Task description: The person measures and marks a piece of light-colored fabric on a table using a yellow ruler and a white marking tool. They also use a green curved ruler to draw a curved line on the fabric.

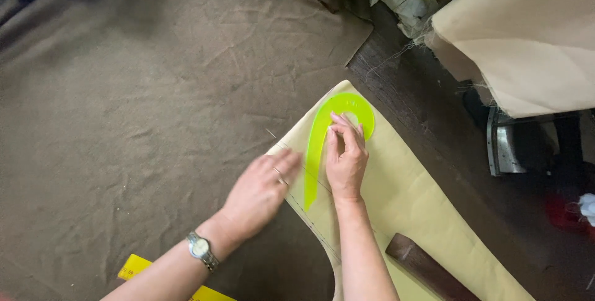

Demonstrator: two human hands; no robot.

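Nearest the camera come the two forearms, the left one wearing a metal wristwatch (200, 248), with a yellow ruler (133, 268) poking out beneath it at the bottom edge and a dark wooden block (427, 270) lying on the cloth to the right. The left hand (260, 192) lies flat and released, palm down, fingers spread over the edge where the pale yellow fabric piece (421, 202) meets the brown cloth (136, 103) that covers the table; it grips nothing and only presses down. The right hand (347, 158) rests on the green French curve (322, 134), its fingertips drawn together at the inner side of the hook, possibly pinching a small marker, though that is too small to tell. The curve is a thin translucent plastic template, lying flat on the yellow piece with its hook away from the person and its tapered tail pointing back toward them. It looks light and stiff, and probably slides easily on smooth cloth, so it likely needs downward pressure from spread fingers rather than a grip; to lift it, the broad hooked end seems the safest hold, since the narrow tail may flex or snap. The yellow fabric is soft and limp, apt to shift or wrinkle. Folded beige cloth (527, 41) sits at upper right.
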